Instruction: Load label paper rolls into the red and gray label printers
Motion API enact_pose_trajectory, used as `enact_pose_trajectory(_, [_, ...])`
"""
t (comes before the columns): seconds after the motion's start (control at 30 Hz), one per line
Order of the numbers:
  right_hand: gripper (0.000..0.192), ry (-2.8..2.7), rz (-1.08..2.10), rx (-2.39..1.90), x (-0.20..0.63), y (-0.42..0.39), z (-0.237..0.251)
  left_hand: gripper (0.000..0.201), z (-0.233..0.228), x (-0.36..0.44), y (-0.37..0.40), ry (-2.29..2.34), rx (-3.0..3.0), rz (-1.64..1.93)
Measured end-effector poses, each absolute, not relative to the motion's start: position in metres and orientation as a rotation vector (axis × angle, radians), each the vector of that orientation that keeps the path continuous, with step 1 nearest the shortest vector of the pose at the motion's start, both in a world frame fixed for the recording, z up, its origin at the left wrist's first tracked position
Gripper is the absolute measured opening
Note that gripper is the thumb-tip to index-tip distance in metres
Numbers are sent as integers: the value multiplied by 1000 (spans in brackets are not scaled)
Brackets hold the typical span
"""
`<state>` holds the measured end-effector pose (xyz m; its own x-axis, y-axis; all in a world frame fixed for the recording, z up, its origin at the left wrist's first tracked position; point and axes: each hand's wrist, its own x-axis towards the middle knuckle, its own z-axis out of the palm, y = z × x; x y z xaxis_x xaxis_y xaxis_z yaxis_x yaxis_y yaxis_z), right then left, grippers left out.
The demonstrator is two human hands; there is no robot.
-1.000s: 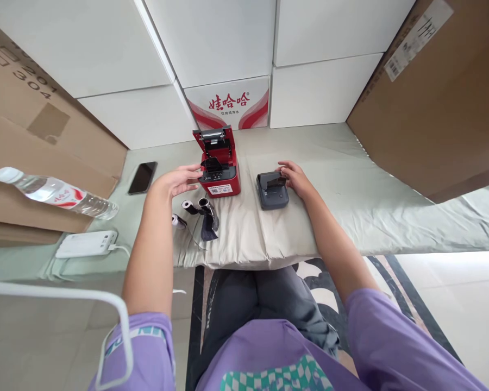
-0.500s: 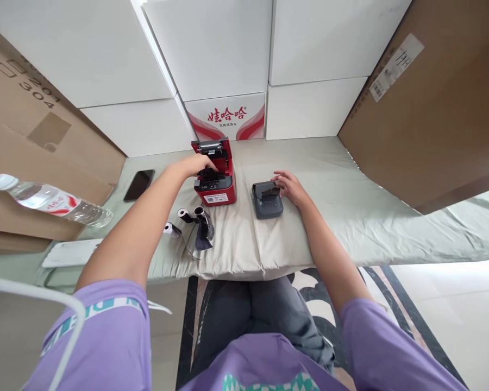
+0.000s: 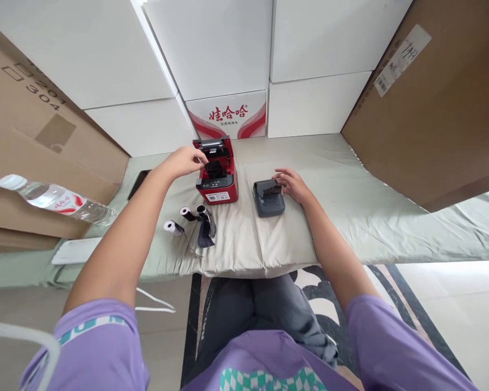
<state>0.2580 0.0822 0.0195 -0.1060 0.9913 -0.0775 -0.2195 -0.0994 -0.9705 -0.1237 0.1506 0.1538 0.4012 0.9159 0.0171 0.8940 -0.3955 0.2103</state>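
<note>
**Open red printer under the left hand, grey unit under the right**

The small red plastic label printer with its lid flipped up [image 3: 216, 175] stands on the pale green cloth-covered table [image 3: 350, 217], just in front of the white carton with red Chinese lettering [image 3: 228, 114]. Its open lid rises at the far edge and its labelled front faces the person, so its long axis runs away from the body, toward the cartons. The left hand [image 3: 186, 161] rests at the printer's left rim, fingers curled toward the open paper bay; whether they pinch anything there I cannot tell. The right hand [image 3: 291, 183] lies loosely spread against the right edge of the flat dark grey plastic printer [image 3: 268, 196], touching it without clasping it. That unit lies with its front toward the person as well.

Judged from here, the risks are small but real. The printer sits on soft, wrinkled cloth, so a sideways push at the rim could tip or slide it. The raised lid could snap down on the fingertips. The left forearm passes above the small black and white paper rolls [image 3: 187, 217] near the table's front edge, and a careless sweep could roll them off.
</note>
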Motion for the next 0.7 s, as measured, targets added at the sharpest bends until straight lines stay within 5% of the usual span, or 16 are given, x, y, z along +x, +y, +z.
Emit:
enact_pose_trajectory(0.13, [36,-1054,1430,-1050,259,83,17,45,158,-131,153,1657,2463,186])
enact_pose_trajectory(0.53, [35,-1071,1445,-1026,261,85,16,50,142,-71,158,1787,2577,-577])
enact_pose_trajectory(0.7, [35,-1067,1449,-1027,260,84,17,47,142,-74,155,1814,2561,-485])
